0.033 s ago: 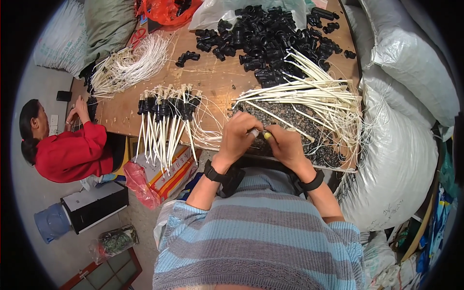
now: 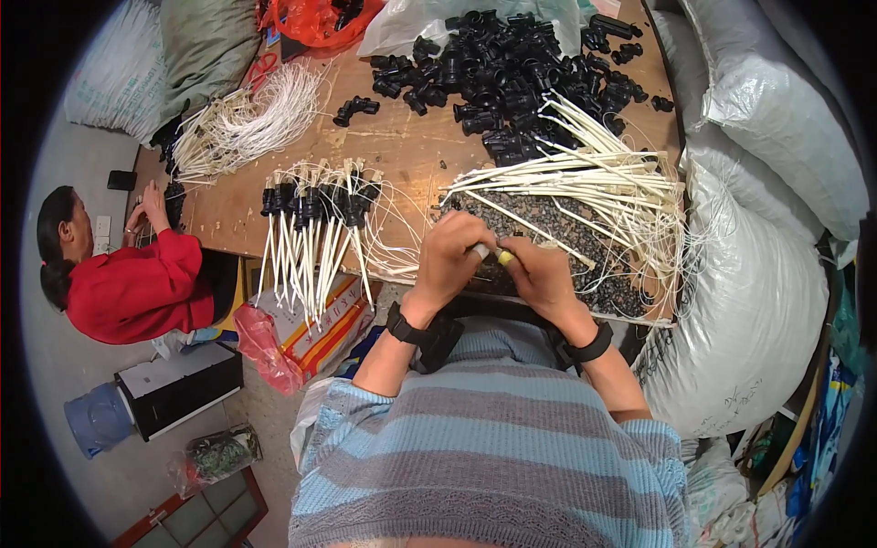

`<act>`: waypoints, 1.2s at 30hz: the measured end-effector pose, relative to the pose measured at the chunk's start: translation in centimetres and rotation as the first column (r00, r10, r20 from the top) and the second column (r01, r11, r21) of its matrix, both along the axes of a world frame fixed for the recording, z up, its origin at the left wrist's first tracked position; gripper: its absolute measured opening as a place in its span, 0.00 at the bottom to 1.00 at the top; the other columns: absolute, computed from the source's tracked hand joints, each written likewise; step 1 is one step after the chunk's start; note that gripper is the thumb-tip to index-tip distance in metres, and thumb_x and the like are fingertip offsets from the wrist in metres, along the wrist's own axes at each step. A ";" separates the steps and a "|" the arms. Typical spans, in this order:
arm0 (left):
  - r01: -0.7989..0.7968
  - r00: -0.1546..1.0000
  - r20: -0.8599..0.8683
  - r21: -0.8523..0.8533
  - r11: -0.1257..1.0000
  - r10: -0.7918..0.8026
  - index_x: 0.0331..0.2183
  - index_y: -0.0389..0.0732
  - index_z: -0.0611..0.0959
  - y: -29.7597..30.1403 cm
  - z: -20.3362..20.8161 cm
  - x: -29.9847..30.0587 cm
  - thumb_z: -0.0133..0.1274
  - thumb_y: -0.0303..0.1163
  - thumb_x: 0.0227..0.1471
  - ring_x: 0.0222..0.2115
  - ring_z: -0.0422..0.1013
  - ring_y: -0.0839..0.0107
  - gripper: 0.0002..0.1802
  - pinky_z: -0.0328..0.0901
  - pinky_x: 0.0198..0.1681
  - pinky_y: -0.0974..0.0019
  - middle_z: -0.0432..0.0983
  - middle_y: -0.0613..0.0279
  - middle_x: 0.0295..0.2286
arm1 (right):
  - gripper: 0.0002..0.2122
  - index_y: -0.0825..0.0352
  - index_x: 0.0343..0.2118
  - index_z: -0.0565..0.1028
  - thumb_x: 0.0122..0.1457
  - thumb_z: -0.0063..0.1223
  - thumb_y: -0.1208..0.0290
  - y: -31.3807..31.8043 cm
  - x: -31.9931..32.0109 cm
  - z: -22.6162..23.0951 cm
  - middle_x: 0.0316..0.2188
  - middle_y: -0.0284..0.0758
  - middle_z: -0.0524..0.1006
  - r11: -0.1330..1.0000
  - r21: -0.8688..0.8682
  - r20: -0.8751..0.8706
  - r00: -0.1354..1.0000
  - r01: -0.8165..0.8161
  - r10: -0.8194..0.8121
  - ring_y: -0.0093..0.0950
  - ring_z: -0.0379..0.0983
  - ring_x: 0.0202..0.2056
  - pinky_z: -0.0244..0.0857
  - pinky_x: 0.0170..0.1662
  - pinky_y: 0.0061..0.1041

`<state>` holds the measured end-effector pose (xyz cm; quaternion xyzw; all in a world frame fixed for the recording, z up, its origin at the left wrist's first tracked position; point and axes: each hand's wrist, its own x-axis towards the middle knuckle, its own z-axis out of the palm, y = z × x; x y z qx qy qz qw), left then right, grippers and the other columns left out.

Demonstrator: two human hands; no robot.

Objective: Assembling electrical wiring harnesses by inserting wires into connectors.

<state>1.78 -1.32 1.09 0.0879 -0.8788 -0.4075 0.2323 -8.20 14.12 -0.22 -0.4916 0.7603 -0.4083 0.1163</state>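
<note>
My left hand [image 2: 452, 256] and my right hand [image 2: 544, 279] meet at the front edge of the wooden table, both with fingers pinched. Something white shows at the left thumb tip and something yellow at the right one. Whatever is between the fingertips is too small and covered to name. Just beyond the hands spreads a layer of small dark pieces [image 2: 585, 279]. A pile of white sleeved wires [image 2: 612, 183] lies across it. Left of my hands, several white sleeved wires with black sockets [image 2: 315, 205] hang over the table edge.
Black plastic fittings [image 2: 502, 68] are heaped at the back, near a red bag [image 2: 320, 27]. A coil of white wire [image 2: 274, 114] lies at the far left. Stuffed white sacks [image 2: 754, 301] crowd the right side. A person in red [image 2: 137, 288] sits at left.
</note>
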 end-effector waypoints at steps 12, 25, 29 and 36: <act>-0.257 0.939 0.185 -0.184 0.949 0.290 0.32 0.37 0.82 -5.9 -3.5 1.1 0.58 0.15 0.35 0.32 0.74 0.61 0.16 0.67 0.38 0.64 0.77 0.56 0.30 | 0.03 0.68 0.32 0.78 0.55 0.55 0.76 0.6 0.0 -0.9 0.14 0.31 0.67 0.986 0.028 0.262 0.951 0.164 -0.166 0.15 0.59 0.17 0.54 0.21 0.19; -0.281 0.911 0.277 -0.125 0.952 0.305 0.35 0.38 0.82 -6.3 -3.6 0.6 0.56 0.17 0.34 0.33 0.73 0.56 0.19 0.67 0.39 0.59 0.77 0.53 0.29 | 0.03 0.66 0.29 0.78 0.52 0.55 0.74 0.4 -0.2 -1.9 0.10 0.33 0.67 0.974 0.012 0.305 0.926 0.227 -0.220 0.21 0.61 0.12 0.54 0.18 0.23; -0.227 0.945 0.208 -0.135 0.964 0.252 0.36 0.38 0.82 -7.3 -3.8 1.2 0.58 0.17 0.35 0.31 0.75 0.60 0.19 0.69 0.35 0.63 0.78 0.54 0.29 | 0.04 0.67 0.29 0.78 0.52 0.55 0.74 0.6 -0.2 -2.0 0.10 0.34 0.67 0.973 0.009 0.352 0.910 0.233 -0.221 0.21 0.60 0.12 0.53 0.18 0.23; -0.162 0.947 0.263 -0.112 0.980 0.187 0.35 0.38 0.82 -7.6 -3.5 2.0 0.55 0.15 0.35 0.29 0.74 0.61 0.19 0.68 0.34 0.65 0.77 0.54 0.30 | 0.03 0.70 0.31 0.77 0.55 0.54 0.77 0.5 -0.3 -1.3 0.15 0.25 0.65 0.976 0.099 0.368 0.904 0.194 -0.217 0.13 0.58 0.19 0.52 0.23 0.18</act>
